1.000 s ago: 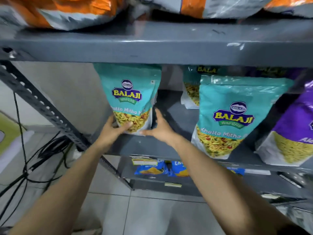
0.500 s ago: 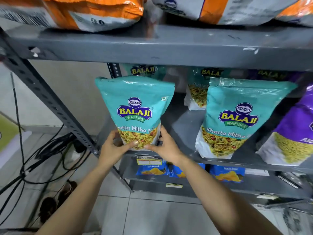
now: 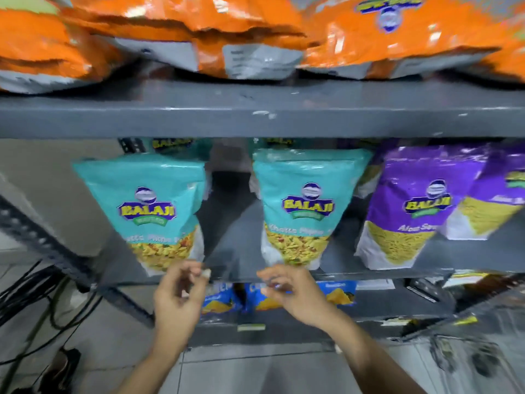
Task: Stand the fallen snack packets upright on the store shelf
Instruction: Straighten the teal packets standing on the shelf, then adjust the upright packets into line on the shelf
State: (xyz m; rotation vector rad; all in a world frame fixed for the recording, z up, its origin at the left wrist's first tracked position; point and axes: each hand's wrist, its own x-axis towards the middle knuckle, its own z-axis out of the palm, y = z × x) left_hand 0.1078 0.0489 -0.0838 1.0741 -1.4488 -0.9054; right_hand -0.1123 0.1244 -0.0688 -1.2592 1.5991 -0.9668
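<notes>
A teal Balaji snack packet (image 3: pixel 153 211) stands upright at the left end of the grey middle shelf (image 3: pixel 238 260). A second teal packet (image 3: pixel 304 211) stands to its right, then a purple packet (image 3: pixel 417 206) and another purple one (image 3: pixel 500 200). My left hand (image 3: pixel 179 297) hovers just below the left teal packet, fingers loosely curled, holding nothing. Below the gap between the teal packets, my right hand (image 3: pixel 292 294) is also free of any packet. More teal packets show behind, partly hidden. The frame is blurred.
Orange packets (image 3: pixel 199 32) lie flat on the upper shelf (image 3: pixel 255 118). Blue packets (image 3: pixel 272 297) sit on the lower shelf behind my hands. A perforated shelf post (image 3: pixel 37 240) slants at the left, with black cables (image 3: pixel 25 302) on the tiled floor.
Both hands have let go of the left teal packet and dropped below the shelf edge. The packet now stands on its own. My view has shifted up and to the right.
</notes>
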